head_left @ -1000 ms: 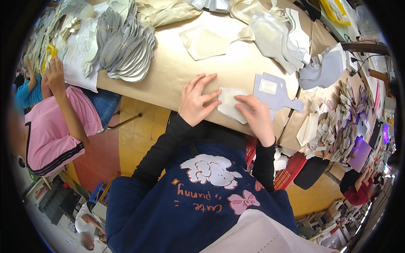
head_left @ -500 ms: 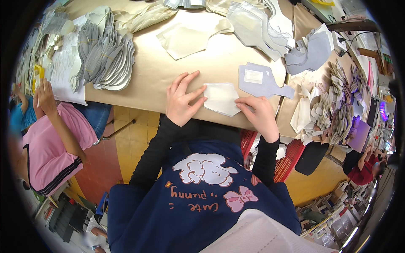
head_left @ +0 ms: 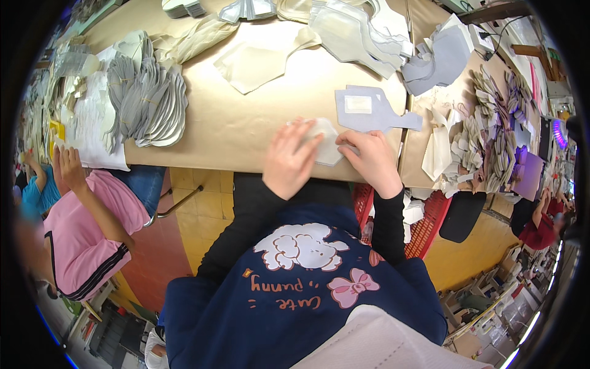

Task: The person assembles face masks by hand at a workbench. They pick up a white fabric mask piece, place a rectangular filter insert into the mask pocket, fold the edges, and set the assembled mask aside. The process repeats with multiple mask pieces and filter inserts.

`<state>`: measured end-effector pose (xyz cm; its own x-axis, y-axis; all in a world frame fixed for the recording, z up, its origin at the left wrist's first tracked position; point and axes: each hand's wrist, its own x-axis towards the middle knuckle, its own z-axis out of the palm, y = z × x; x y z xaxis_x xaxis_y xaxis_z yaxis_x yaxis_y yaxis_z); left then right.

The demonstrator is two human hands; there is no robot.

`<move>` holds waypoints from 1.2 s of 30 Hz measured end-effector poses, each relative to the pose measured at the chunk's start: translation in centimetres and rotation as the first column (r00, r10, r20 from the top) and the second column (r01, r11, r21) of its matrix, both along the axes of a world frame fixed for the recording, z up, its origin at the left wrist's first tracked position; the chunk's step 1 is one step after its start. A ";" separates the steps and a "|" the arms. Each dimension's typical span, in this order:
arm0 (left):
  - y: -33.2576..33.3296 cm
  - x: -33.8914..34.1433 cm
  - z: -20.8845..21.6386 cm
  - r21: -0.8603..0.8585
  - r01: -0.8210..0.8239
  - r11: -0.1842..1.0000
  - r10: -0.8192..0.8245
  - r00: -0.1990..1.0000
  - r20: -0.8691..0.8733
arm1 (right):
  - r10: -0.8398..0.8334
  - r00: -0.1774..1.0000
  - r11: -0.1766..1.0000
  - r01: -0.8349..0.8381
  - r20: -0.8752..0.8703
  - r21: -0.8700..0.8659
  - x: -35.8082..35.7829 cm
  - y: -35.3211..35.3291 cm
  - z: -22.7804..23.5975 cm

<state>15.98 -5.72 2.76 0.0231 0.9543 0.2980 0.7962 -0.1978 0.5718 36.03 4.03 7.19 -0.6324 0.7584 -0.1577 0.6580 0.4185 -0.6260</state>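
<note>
Near the counter's [head_left: 227,138] front edge, a white piece [head_left: 327,146] is covered by the loosely spread left hand [head_left: 289,157], pinched by the right hand [head_left: 373,160], and could be skewed by uneven pulling.

The small flat piece [head_left: 328,146] is milky off-white, and the larger shaped piece [head_left: 384,115] is pale lavender-grey with 1 cream rectangle [head_left: 357,104]. Plain tan covers the table [head_left: 227,144]. The banded bundle [head_left: 147,98] mixes greys with off-white edges. The wearer's navy garment [head_left: 227,326] bears 1 white, brown-outlined figure, 1 pink bow and orange lettering; the 2 sleeves [head_left: 230,240] are black. The basket [head_left: 424,227] is red, the co-worker's shirt [head_left: 89,227] pink with black stripes.
</note>
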 end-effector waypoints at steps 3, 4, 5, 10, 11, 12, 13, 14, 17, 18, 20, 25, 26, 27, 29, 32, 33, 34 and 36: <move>0.2 2.4 -0.1 -0.145 0.053 0.988 -0.048 0.998 0.032 | -0.054 0.998 0.999 0.054 -0.020 0.005 1.2 -0.1 0.4; 0.3 2.7 -0.2 -0.160 0.052 0.986 -0.057 0.998 -0.026 | -0.111 0.993 0.994 0.110 -0.043 -0.015 1.9 -0.1 0.6; 0.3 3.0 -0.2 -0.174 0.053 0.983 -0.069 0.994 -0.082 | -0.170 0.983 0.985 0.168 -0.063 -0.036 2.6 0.0 0.7; 0.3 2.8 -0.4 -0.198 0.068 0.978 -0.098 0.984 -0.146 | -0.422 0.895 0.870 0.356 -0.142 -0.343 5.3 0.1 -0.2; 0.3 2.9 -0.4 -0.196 0.070 0.978 -0.103 0.980 -0.167 | -0.444 0.879 0.862 0.367 -0.172 -0.349 5.4 0.0 -0.5; 0.3 3.0 -0.4 -0.197 0.069 0.978 -0.105 0.978 -0.178 | -0.475 0.860 0.845 0.388 -0.187 -0.368 5.5 -0.2 -0.8; 0.3 3.1 -0.5 -0.200 0.071 0.977 -0.110 0.976 -0.190 | -0.471 0.858 0.854 0.385 -0.204 -0.349 5.6 -0.3 -1.0; 0.3 3.1 -0.5 -0.193 0.072 0.979 -0.111 0.973 -0.202 | -0.475 0.855 0.855 0.392 -0.207 -0.341 5.6 -0.5 -1.2; 0.4 3.4 -0.5 -0.179 0.087 0.980 -0.127 0.965 -0.230 | -0.479 0.853 0.855 0.398 -0.209 -0.333 5.5 -0.6 -1.3; 0.4 3.5 -0.5 -0.175 0.091 0.980 -0.133 0.959 -0.248 | -0.477 0.851 0.857 0.395 -0.219 -0.330 5.5 -0.5 -1.2; 0.3 3.8 -0.4 -0.167 0.096 0.981 -0.141 0.948 -0.284 | -0.479 0.856 0.853 0.401 -0.195 -0.333 5.4 -0.4 -1.1; 0.3 4.5 0.2 -0.209 0.072 0.975 -0.116 0.971 -0.208 | -0.468 0.870 0.863 0.412 -0.155 -0.292 5.0 -0.4 -1.1; 0.4 4.7 0.3 -0.204 0.065 0.977 -0.105 0.976 -0.190 | -0.463 0.875 0.867 0.414 -0.143 -0.276 4.9 -0.4 -1.1; 0.6 4.9 0.4 -0.216 0.079 0.973 -0.120 0.975 -0.187 | -0.459 0.879 0.871 0.417 -0.129 -0.261 4.9 -0.5 -1.1; 1.0 5.6 0.4 -0.213 0.100 0.972 -0.139 0.974 -0.177 | -0.436 0.888 0.889 0.401 -0.146 -0.221 5.1 -0.6 -1.1; 1.9 6.8 0.5 -0.183 0.145 0.972 -0.170 0.977 -0.128 | -0.464 0.862 0.882 0.431 -0.204 -0.190 5.7 -0.9 -1.1; 2.1 7.1 0.6 -0.154 0.131 0.979 -0.147 0.985 -0.094 | -0.475 0.845 0.878 0.439 -0.246 -0.188 6.0 -1.1 -1.1; 2.4 7.5 0.6 -0.132 0.119 0.984 -0.127 0.990 -0.059 | -0.484 0.844 0.875 0.457 -0.231 -0.162 6.4 -1.4 -1.1; 2.9 7.7 0.7 -0.109 0.106 0.988 -0.109 0.994 -0.015 | -0.498 0.836 0.867 0.481 -0.230 -0.126 7.2 -1.9 -1.2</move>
<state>23.70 -2.86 3.51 0.1325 0.9725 0.1917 0.7857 -0.2209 0.5778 43.21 2.09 5.95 -0.2051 0.9734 -0.1024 0.5875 0.0387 -0.8083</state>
